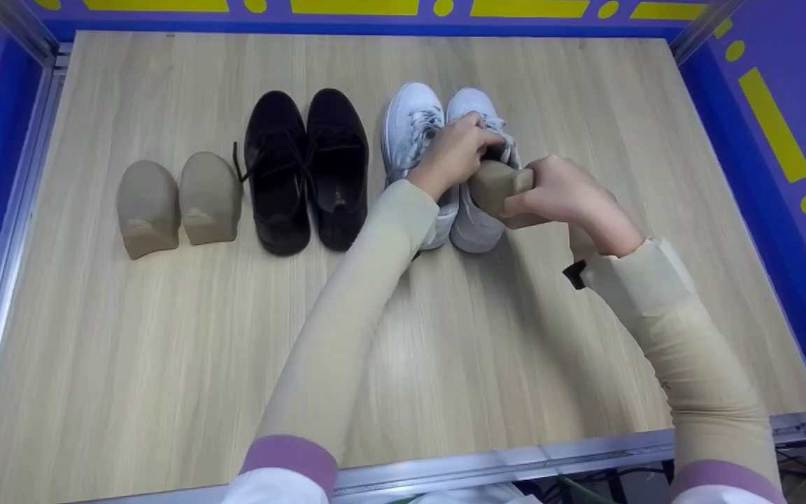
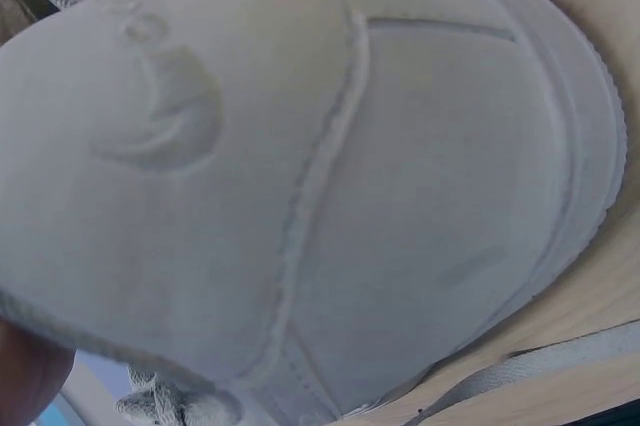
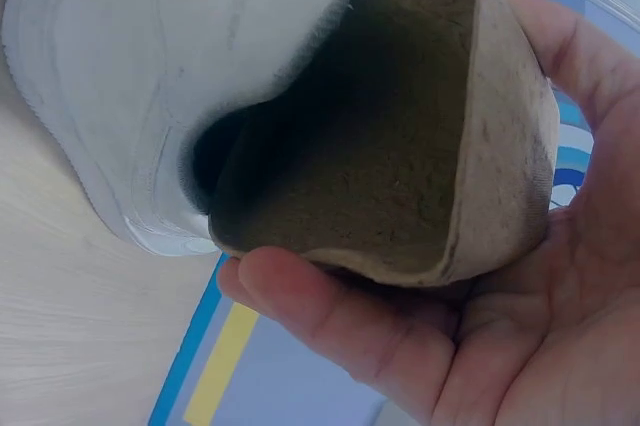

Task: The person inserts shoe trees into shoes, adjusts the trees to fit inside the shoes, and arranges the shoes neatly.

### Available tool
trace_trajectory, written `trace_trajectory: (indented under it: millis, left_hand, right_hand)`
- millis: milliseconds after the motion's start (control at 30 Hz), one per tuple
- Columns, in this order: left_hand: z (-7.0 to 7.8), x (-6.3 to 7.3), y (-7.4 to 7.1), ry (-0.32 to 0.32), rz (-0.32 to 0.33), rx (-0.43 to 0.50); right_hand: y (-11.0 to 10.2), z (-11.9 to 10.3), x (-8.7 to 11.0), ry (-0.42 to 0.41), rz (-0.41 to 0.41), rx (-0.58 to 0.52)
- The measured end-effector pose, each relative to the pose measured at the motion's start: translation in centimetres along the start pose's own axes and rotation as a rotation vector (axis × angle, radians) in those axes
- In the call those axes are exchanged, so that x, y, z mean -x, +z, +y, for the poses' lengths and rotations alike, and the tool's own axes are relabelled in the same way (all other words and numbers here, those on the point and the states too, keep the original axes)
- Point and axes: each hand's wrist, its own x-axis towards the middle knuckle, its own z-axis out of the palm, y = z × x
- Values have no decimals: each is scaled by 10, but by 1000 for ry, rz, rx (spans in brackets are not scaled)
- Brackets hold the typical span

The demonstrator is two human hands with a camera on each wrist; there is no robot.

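Note:
My right hand [image 1: 567, 189] grips a hollow brown moulded-pulp shoe insert [image 1: 497, 183] by its wide end, thumb and fingers on opposite sides. The insert's front part is in the opening of the right-hand white sneaker [image 1: 476, 231], hidden there. In the right wrist view, the insert's hollow end [image 3: 515, 146] faces the camera, with the sneaker's heel [image 3: 110, 96] beside it. My left hand [image 1: 453, 155] holds that sneaker near its tongue and laces. The sneaker's heel [image 2: 430, 166] fills most of the left wrist view, a finger [image 2: 30, 371] showing at the collar.
The other white sneaker [image 1: 403, 115] stands just left, partly under my left arm. Two black lace-up shoes [image 1: 338, 122] stand further left, then two brown inserts [image 1: 147, 203] on the wooden tabletop [image 1: 165, 336]. Blue and purple panels [image 1: 760, 140] border the table.

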Motion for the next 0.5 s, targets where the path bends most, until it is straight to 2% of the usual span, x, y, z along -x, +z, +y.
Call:
trace_trajectory:
  millis: [333,500]
  left_hand:
    - [0,1,1,1,1,9]
    - [-1,1,0,6,5,15]
  right_hand:
    - [0,-4,-7,-8,-11,6]
    - [-1,-1,-7,-10,-48,-12]
